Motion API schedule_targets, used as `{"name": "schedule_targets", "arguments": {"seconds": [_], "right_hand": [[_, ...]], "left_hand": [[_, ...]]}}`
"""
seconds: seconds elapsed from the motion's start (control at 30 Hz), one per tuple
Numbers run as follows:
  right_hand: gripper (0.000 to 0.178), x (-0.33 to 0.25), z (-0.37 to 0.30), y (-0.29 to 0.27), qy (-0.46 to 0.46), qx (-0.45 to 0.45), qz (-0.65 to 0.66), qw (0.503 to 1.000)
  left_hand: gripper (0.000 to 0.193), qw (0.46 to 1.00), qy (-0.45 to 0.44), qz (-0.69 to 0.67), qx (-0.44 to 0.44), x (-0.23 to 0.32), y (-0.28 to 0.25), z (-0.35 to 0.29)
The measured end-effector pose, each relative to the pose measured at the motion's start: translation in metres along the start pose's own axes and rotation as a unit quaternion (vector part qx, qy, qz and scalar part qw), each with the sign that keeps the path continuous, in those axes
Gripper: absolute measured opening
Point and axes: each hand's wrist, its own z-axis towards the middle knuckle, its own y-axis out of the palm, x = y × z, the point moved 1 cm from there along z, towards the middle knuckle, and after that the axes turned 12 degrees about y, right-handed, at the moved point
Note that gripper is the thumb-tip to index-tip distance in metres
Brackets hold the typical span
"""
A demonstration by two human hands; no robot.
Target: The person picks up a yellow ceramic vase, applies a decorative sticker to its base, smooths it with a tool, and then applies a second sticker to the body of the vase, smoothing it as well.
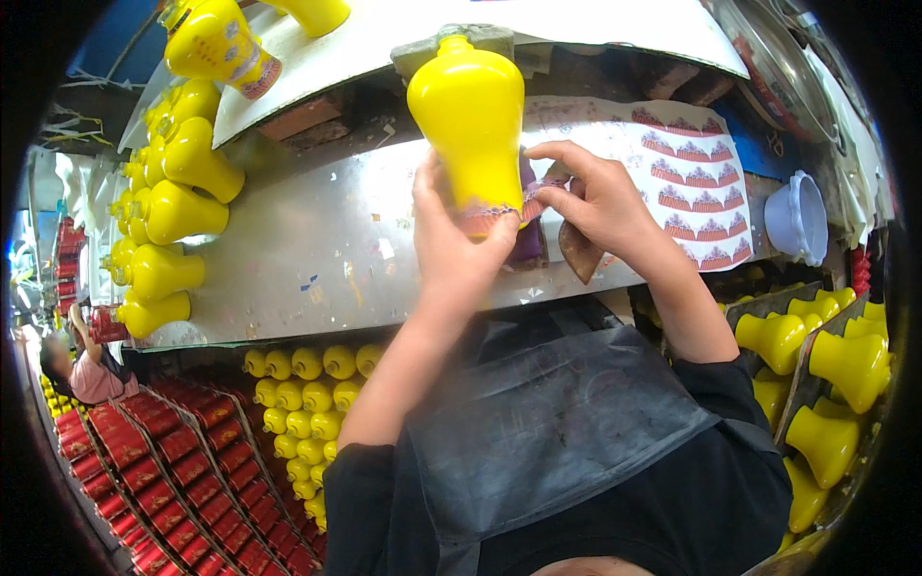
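A glossy yellow vase [468, 106] lies before me over the metal bench, its narrow neck pointing away and its base toward me. My left hand [461, 226] is wrapped round the base end, thumb on top. A patterned pink and purple decal band [488, 217] runs along the vase near the base. Its loose right end is pinched between the thumb and fingers of my right hand [591, 197]. Below that hand a brown leaf-shaped piece [580, 252] shows; whether I hold it I cannot tell. A purple item [528, 245] is partly hidden under the vase.
A sheet of decals [696, 187] lies right, beside a pale blue bucket [797, 219]. Yellow vases [182, 211] line the bench's left end; a decorated vase [219, 48] is at upper left. Racked vases [826, 374] stand right, red ones [182, 451] lower left. Another person [96, 370] is far left.
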Motion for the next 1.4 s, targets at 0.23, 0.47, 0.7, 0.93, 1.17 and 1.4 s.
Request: {"name": "schedule_targets", "arguments": {"seconds": [0.23, 0.47, 0.7, 0.93, 1.17, 1.4], "right_hand": [[0.042, 0.014, 0.004, 0.014, -0.117, 0.112, 0.036, 0.986], [0.064, 0.006, -0.006, 0.04, 0.03, -0.044, 0.206, 0.977], [0.068, 0.0, -0.005, 0.04, 0.034, -0.037, 0.205, 0.978], [0.071, 0.002, -0.008, 0.041, 0.03, -0.038, 0.213, 0.976], [0.069, 0.002, -0.005, 0.038, 0.031, -0.041, 0.222, 0.974], [0.069, -0.007, -0.009, 0.039, 0.051, -0.008, 0.105, 0.993]], "left_hand": [[0.082, 0.996, -0.002, -0.093, 0.004, -0.008, -0.004, -0.003], [0.072, 0.996, 0.064, 0.062, -0.029, -0.023, -0.007, -0.007], [0.076, 0.999, 0.032, -0.024, -0.003, -0.022, -0.005, -0.007], [0.081, 0.999, 0.042, 0.0, -0.021, -0.022, -0.008, -0.005], [0.077, 0.997, 0.012, -0.081, 0.005, -0.022, -0.009, -0.005], [0.077, 0.997, -0.003, -0.079, -0.013, -0.018, -0.01, -0.004]]}}
